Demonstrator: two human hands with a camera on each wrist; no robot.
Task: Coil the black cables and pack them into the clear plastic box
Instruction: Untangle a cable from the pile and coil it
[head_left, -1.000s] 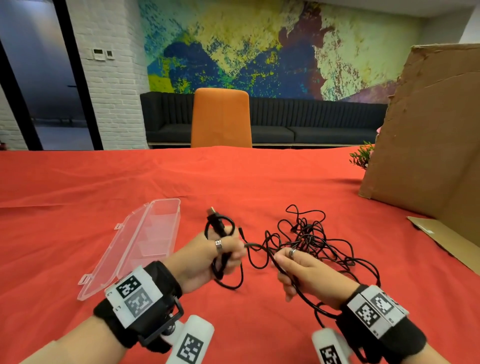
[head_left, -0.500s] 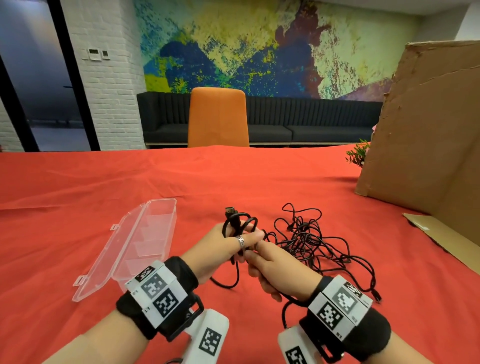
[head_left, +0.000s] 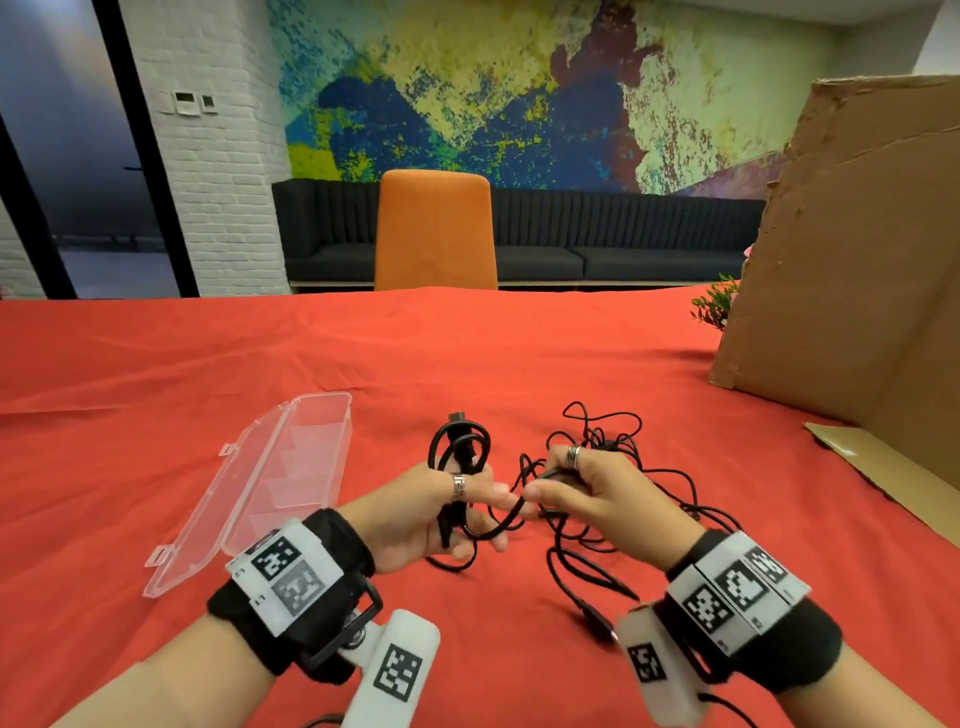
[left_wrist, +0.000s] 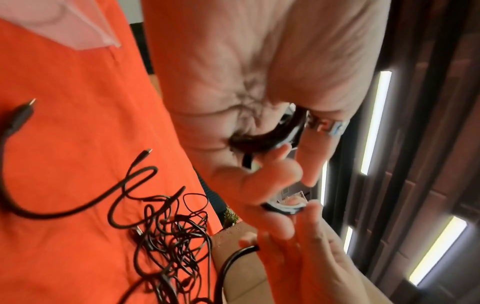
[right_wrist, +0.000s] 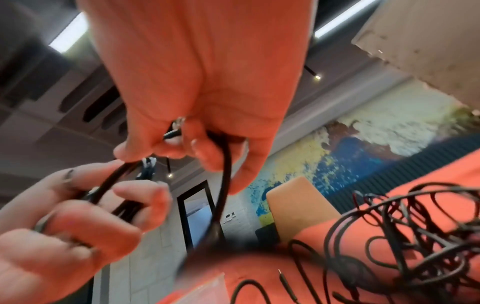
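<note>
Now my left hand (head_left: 436, 509) grips the coil (head_left: 460, 447) of thick black cable, whose loops stand upright above the fist at the centre of the head view, and my right hand (head_left: 587, 493) pinches the free strand just beside it, to the right. The short span of cable between the two hands sags from right to left, so I judge the next wrap must travel leftward, over the coil. The clear plastic box (head_left: 270, 483) lies open on the red bench (head_left: 156, 389) at the lower left of the frame, nearer to the left hand. The tangle of thin cables (head_left: 613, 457) lies behind the right hand. In the wrist views the fingers are blurred, and I cannot tell how many loops are made.
</note>
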